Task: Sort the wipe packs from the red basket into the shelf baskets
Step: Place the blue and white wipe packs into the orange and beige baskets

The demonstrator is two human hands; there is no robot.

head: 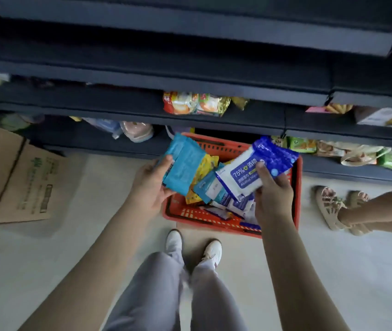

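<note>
Dark shelves (pixel 190 111) lined the wall, with a cardboard box (pixel 23 182) lying at their left. The red basket (pixel 214 222) sat on the floor below them, loose wipe packs (pixel 216 189) inside. Over it, the left hand (pixel 149 185) gripped a teal wipe pack (pixel 185 163), and the right hand (pixel 273 194) pinched a blue-and-white alcohol wipe pack (pixel 257 168).

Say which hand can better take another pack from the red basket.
Probably right: the right hand is over the red basket with one alcohol wipes pack; the left hand grips several teal packs.
</note>
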